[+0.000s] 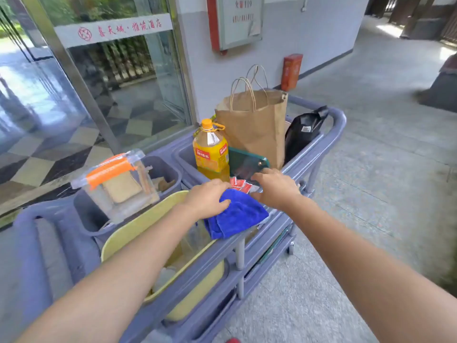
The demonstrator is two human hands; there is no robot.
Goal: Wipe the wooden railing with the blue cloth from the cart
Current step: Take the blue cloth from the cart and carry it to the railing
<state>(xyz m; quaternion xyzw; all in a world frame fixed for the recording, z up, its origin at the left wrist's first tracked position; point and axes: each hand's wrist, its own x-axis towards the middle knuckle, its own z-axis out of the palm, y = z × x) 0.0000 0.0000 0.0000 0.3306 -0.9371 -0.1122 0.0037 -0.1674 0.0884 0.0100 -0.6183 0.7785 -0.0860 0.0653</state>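
A blue cloth lies bunched on the near rim of the grey-blue cart. My left hand rests on the cloth's left part, fingers curled over its top edge. My right hand hovers just beyond the cloth's far right corner, fingers spread, above red packets; whether it touches the cloth I cannot tell. Dark wooden railing posts show only at the far top right of the corridor.
On the cart stand a yellow oil bottle, a brown paper bag, a green case, a black bag, a clear box with an orange latch and a yellow tub. Glass door to the left, tiled corridor to the right.
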